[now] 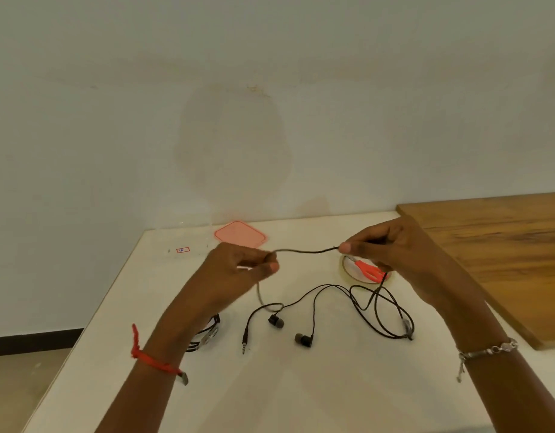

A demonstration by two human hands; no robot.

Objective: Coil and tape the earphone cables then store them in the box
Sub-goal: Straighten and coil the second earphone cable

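Red thread wristband left, silver chain bracelet right

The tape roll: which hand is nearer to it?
Right. The right hand, pinching the earphone cable, hangs over the tape roll, hiding part of it; the left hand is apart from it, off to its left.

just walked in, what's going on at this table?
A person holds a short stretch of the black earphone cable in the air, pinched between the left hand and the right hand. The rest of it lies loose and uncoiled on the white table, along with the earbuds and the jack plug. The tape roll, with orange-handled scissors lying on it, sits just beyond the right hand, untouched. A pink lid lies at the back.
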